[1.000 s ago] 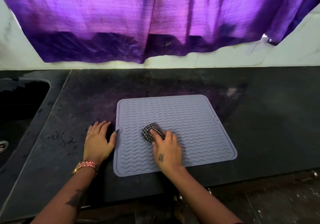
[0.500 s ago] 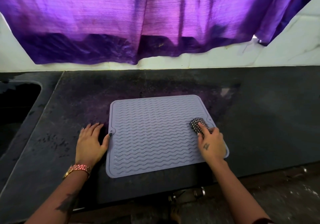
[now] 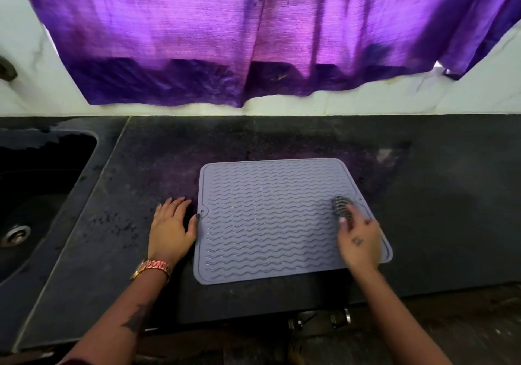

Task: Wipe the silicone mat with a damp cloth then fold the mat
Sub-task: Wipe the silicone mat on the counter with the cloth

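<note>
Motion blur smears the right hand (image 3: 359,242), so its fingers (image 3: 344,218) are hard to read, but they curl onto the checked cloth (image 3: 339,204) at the right edge of the silicone mat (image 3: 267,218), flat on the dark desk (image 3: 451,209). Left hand (image 3: 170,230) spread flat, thumb touching the mat's left edge. No readable writing anywhere.

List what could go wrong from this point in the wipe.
The mat is steadied only by the left hand, whose thumb touches its left edge, so a hard stroke could slide it. The right hand works the cloth near the right edge and could overshoot onto the dirty-looking counter.
</note>
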### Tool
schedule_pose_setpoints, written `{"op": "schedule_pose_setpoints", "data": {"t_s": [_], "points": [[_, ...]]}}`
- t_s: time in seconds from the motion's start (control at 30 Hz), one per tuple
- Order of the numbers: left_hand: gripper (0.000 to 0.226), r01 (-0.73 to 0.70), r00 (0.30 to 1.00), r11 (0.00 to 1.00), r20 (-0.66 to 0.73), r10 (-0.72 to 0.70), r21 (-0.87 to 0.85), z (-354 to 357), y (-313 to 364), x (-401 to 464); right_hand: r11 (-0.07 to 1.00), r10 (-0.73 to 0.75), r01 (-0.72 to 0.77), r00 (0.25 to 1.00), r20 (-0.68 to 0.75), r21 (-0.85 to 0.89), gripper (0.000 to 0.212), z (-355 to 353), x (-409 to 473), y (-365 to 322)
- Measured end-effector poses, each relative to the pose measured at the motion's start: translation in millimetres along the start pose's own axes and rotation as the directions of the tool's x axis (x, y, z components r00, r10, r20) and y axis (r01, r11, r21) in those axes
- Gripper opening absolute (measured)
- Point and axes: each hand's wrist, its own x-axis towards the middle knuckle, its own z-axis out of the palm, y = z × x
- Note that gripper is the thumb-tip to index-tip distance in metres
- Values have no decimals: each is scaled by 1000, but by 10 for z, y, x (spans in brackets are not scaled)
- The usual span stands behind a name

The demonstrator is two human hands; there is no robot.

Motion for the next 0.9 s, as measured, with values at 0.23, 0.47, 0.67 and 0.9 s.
{"op": "schedule_pose_setpoints", "data": {"t_s": [0.23,0.47,0.67,0.9], "points": [[55,1,1000,993,-21,-4,-115,-20,20,-5,877,-480,448,834,272,174,45,699,-1254,-1122],[55,43,994,968,-89,-67,-249,-17,-6,-5,797,-561,604,732,386,11,47,946,-1473,-1308],[56,22,997,981,-73,-37,-194,2,-24,4,744,-575,656,725,379,-126,61,897,-1354,-1130],[60,2,999,995,-36,-6,-104,23,-44,5,845,-479,518,843,245,-131,45,632,-1016,-659]]}}
